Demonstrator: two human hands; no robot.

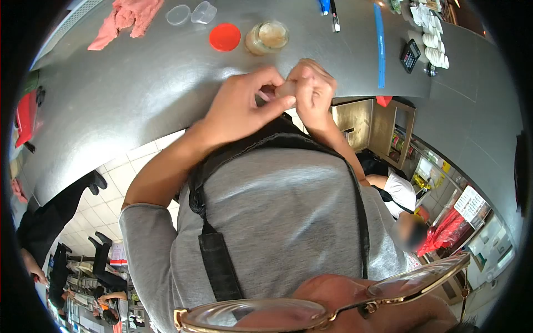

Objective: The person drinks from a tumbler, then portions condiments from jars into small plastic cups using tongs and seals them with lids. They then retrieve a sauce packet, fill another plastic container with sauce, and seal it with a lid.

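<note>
My left hand point(236, 105) and my right hand point(315, 91) meet over the front edge of the steel counter point(133, 89). The fingers of both are closed around a small pale, partly see-through thing point(287, 89). Its kind is hard to tell, as fingers cover most of it. Just beyond the hands stands a glass jar point(266, 38), with cloudy light-brown contents. Left of the jar lies a round red lid point(225, 37). A small clear plastic cup point(204, 12) and a clear round lid point(178, 15) are farther back.
A pink cloth point(130, 19) lies at the back left. Toward the right are a pen point(335, 16), a blue ruler-like strip point(380, 47), a calculator point(410, 55) and stacked white pieces point(435, 47). A person in white point(400, 191) is at the right; others are at the left.
</note>
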